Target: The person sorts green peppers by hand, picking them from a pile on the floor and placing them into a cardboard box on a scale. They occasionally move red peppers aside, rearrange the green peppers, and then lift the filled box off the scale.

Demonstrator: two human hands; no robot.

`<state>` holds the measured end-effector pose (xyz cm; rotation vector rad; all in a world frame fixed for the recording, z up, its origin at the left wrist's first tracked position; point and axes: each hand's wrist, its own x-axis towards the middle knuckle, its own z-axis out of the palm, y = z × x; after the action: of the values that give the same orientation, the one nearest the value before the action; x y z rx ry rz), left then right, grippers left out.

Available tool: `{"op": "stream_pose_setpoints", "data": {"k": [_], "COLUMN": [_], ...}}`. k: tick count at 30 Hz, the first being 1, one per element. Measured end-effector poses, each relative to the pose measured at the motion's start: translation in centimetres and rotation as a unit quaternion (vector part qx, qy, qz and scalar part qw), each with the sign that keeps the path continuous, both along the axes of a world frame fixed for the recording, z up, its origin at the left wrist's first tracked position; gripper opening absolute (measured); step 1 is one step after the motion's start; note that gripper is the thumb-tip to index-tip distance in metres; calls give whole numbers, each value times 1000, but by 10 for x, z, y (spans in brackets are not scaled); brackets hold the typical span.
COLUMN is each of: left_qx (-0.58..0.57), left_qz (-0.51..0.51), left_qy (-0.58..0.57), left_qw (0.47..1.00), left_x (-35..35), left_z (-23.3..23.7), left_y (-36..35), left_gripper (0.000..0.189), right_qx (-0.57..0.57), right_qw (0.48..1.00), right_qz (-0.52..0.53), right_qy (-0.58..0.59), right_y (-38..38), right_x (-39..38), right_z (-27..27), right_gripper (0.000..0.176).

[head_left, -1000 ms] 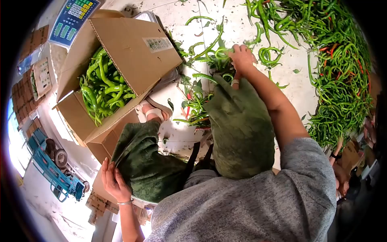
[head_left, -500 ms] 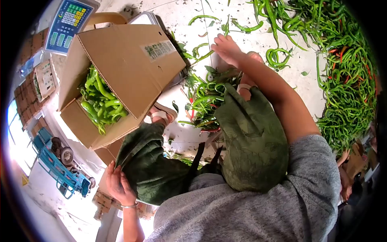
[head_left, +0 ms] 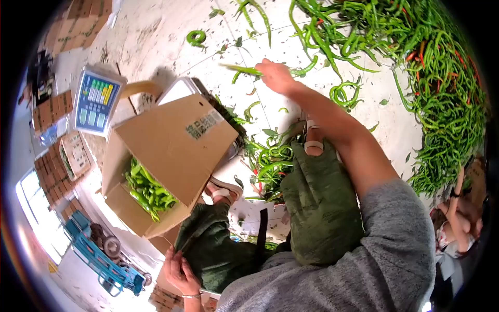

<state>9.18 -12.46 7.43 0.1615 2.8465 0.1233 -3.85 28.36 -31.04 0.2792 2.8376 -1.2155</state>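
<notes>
My right hand [head_left: 276, 76] reaches over the pale floor, its fingers closed on a long green chili pepper [head_left: 241, 68] that points out to the left. Other loose chili peppers lie close around it, one of them just to its right [head_left: 306, 67]. My left hand [head_left: 181, 273] rests against the dark green trouser leg at my left knee, its fingers loosely apart and nothing seen in them. Near that knee a tilted cardboard box [head_left: 171, 140] holds many green peppers [head_left: 148, 188]. A small heap of chili peppers [head_left: 273, 161] lies between my feet.
A large pile of green and some red chili peppers [head_left: 447, 114] covers the floor at right. A digital scale [head_left: 96, 101] stands beyond the box. A blue cart [head_left: 99, 255] and stacked cartons [head_left: 54, 169] are at left. Another person's arm [head_left: 457, 213] shows at far right.
My view has shifted, so the box and scale sit lower in the picture. My right hand has moved further out to the left and now holds a chili pepper. My left hand stays by my knee.
</notes>
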Motion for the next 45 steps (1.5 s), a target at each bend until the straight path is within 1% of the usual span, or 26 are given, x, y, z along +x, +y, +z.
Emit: {"op": "stream_pose_setpoints", "data": {"k": [1,3,4,5,6,9,11,14,15,16,17,19,22,24,25,27,29,30,32,33,34,35,37,40,43,45], "left_qx": [-3,-3,8,-12,-4,10,13,0,3,7,9,26,19,-17,-13,-7,7,11,6,-5,-16,-14,-6,-8,0,3], "left_qz": [-3,-6,17,-16,-16,9,7,-35,-38,-40,-44,-52,-47,-56,-59,-69,-32,-20,-25,-41,-55,-52,-43,-36,-45,-45], "left_qy": [3,-1,2,6,4,1,-15,-39,-42,-43,-46,-49,-38,-1,0,-4,-14,-15,-14,-13,-14,-15,-15,-7,-6,12], "left_qw": [1000,1000,1000,1000,1000,1000,1000,999,998,998,998,997,998,998,998,998,999,1000,1000,999,998,998,999,999,999,999], "left_x": [1,1,2,1,1,1,-1,-7,-8,-8,-8,-8,-5,-2,-1,-3,-1,-1,-4,-5,-5,-5,-3,0,2,7], "left_z": [0,0,-2,-2,-3,-3,-2,3,3,2,2,1,-1,-7,-7,-8,-9,-10,-10,-10,-8,-7,-7,-7,-3,-1], "left_y": [4,6,10,11,13,14,17,20,20,20,19,18,19,21,20,17,19,18,17,16,15,17,22,20,26,25], "left_gripper": [22,21,21,21,21,21,24,29,29,29,29,29,26,22,22,22,22,22,22,22,22,22,22,23,24,24], "right_qx": [-33,154,145,135,167,266,118,7,84,118,148,327,317,114,19,-84,-28,2,189,235,237,248,246,300,238,223], "right_qw": [995,983,981,977,980,944,975,937,951,981,982,936,938,992,972,944,992,990,960,937,930,922,925,906,928,927], "right_qz": [10,75,77,84,74,177,167,336,288,155,17,-120,-133,-49,122,237,-5,-127,-203,-253,-278,-257,-258,-245,-230,-281], "right_qy": [-94,-69,-105,-143,-81,-83,-88,-92,-73,24,119,50,40,29,-200,-213,-120,-68,-29,-50,-52,-152,-132,-173,-169,-105], "right_y": [-6,-24,-30,-35,-37,-34,-39,-24,-19,-7,4,27,30,6,6,14,16,24,62,77,86,93,92,91,94,94], "right_x": [-13,-25,-27,-23,-9,41,86,125,122,120,117,97,105,119,113,125,152,165,185,199,218,232,254,266,260,258], "right_z": [5,-21,-30,-38,-48,-42,-46,-26,-31,-34,-28,-14,-42,-84,-26,48,17,5,9,-10,-12,-21,-26,-28,-12,-11], "right_gripper": [28,29,31,33,36,46,42,25,29,30,30,29,30,32,30,29,26,24,12,14,17,25,33,32,28,21]}}
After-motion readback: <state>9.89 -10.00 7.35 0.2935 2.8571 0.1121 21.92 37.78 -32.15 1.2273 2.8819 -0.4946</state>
